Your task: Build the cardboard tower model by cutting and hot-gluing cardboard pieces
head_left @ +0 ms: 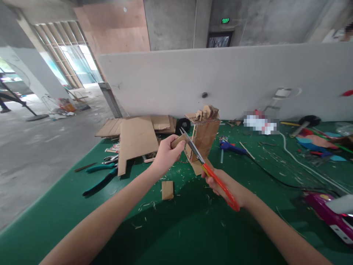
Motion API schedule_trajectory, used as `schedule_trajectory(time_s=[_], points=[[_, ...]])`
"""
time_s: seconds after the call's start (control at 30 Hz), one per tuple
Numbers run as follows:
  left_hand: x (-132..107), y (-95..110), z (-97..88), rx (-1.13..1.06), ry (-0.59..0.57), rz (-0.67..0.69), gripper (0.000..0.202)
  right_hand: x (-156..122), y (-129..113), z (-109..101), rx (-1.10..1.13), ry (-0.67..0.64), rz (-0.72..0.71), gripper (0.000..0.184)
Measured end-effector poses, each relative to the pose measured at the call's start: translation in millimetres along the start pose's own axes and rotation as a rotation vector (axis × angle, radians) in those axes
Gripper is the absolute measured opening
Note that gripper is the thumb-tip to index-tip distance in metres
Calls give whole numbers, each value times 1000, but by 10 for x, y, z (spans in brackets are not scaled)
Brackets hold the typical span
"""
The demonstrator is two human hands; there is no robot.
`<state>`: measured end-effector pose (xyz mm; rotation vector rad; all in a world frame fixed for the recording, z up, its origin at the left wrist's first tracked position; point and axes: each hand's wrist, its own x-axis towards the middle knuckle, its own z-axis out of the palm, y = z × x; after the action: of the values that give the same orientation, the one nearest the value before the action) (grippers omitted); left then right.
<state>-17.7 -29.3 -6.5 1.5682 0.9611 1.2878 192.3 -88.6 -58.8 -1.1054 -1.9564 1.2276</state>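
The left hand [167,154] of the person, seen in the head view, is closed in a pinch, thumb and fingers holding one small cardboard piece [178,142] over the middle of the table. The right hand [224,182] is wrapped around the handles of one pair of scissors [211,173], red at the grip, whose two blades point up and to the left. The blade tips stand slightly apart, and the blades pass across the right end of the held piece; whether they have bitten into it cannot be told.

Just beyond the blades stands one upright cardboard structure [207,136], with several rounded cardboard parts crowded on its top, too close together to count. A single loose cardboard rectangle [167,190] lies on the green table [182,228], between the two forearms and nearer the person.

To the left lie at least three flat cardboard sheets [137,137], overlapping, and near them one tool with two teal handles [102,181]. One black ring [182,126] sits between the sheets and the structure. To the right are one blue glue gun [234,148] with a black cord, one thin stick [247,150] beside it, and one magenta device [327,211] near the table's right side.
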Motion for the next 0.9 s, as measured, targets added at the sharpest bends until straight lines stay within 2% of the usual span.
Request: schedule_trajectory(time_s=[0.23, 0.47, 0.6, 0.77, 0.83, 0.9], points=[[-34, 22, -43, 34, -8, -15, 18, -53, -25, -10, -86, 63, -15, 44], [-49, 53, -39, -6, -25, -21, 20, -26, -119, 45, -278, 75, 77, 42], [-31, 7, -40, -76, -63, -71, 21, 41, -125, 51, -353, 140, 98, 40], [-20, 3, -69, 22, -70, -54, 23, 87, -75, 58, -371, 182, 120, 36], [-2, 55, -142, 150, -130, -39, 20, 83, -60, 68, -330, 160, 139, 35], [19, 103, -257, 310, -285, -45, 16, 71, -61, 80, -286, 129, 152, 34]])
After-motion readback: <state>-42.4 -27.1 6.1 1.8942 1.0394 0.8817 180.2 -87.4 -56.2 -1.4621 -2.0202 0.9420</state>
